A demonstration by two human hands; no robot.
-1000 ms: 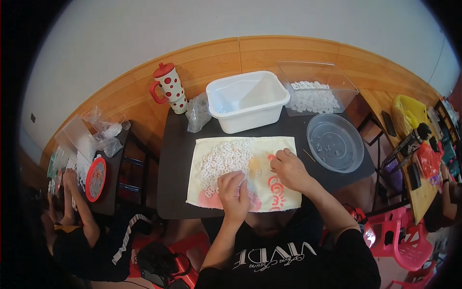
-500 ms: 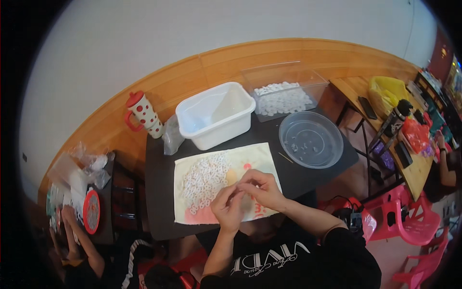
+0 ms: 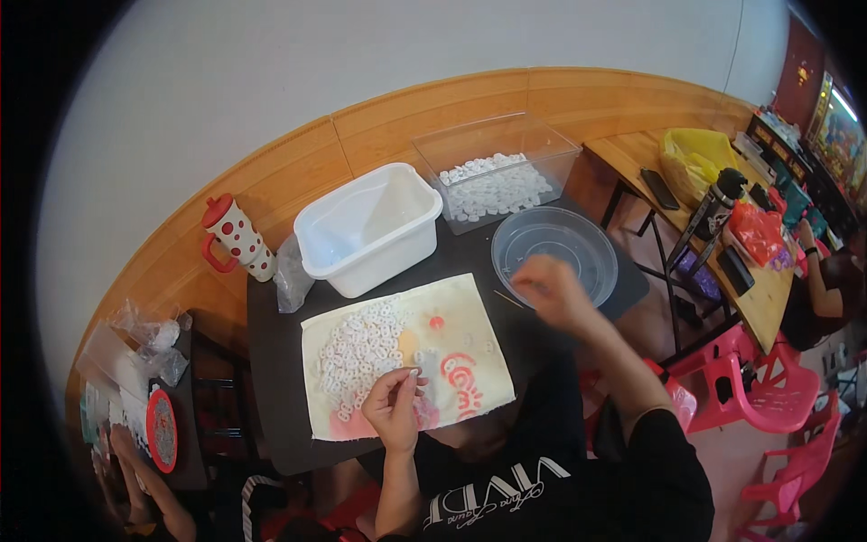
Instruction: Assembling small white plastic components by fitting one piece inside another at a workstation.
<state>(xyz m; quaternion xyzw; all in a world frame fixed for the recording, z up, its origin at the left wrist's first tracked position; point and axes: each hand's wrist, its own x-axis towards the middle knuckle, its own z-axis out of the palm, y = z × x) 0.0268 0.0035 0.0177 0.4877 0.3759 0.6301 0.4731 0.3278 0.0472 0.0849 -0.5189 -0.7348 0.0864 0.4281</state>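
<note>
My left hand point(image 3: 395, 411) is closed in a pinch over the front edge of a cream cloth point(image 3: 452, 307). A small whitish piece point(image 3: 415, 372) shows at its fingertips, its kind too small to make out. Left of centre on the cloth lies a heap of small white ring-like pieces point(image 3: 361, 348) with reddish marks. Over the near rim of a round clear plastic dish point(image 3: 591, 257) hangs my right hand point(image 3: 555, 294), its curled fingers smeared by motion. Whether it holds anything cannot be seen. A thin stick point(image 3: 508, 299) lies beside the dish on the dark table.
A white tub point(image 3: 370, 230) stands behind the cloth, with a clear box point(image 3: 497, 185) of white pieces to its right. A spotted tumbler point(image 3: 239, 237) and plastic bag point(image 3: 291, 275) sit left. A co-worker's arms point(image 3: 149, 479) are at the left table; pink chairs point(image 3: 759, 397) stand right.
My hands, together over the cloth before, are now apart. The right one has moved right to the round dish; the left stays over the cloth's front part. The view has shifted a little.
</note>
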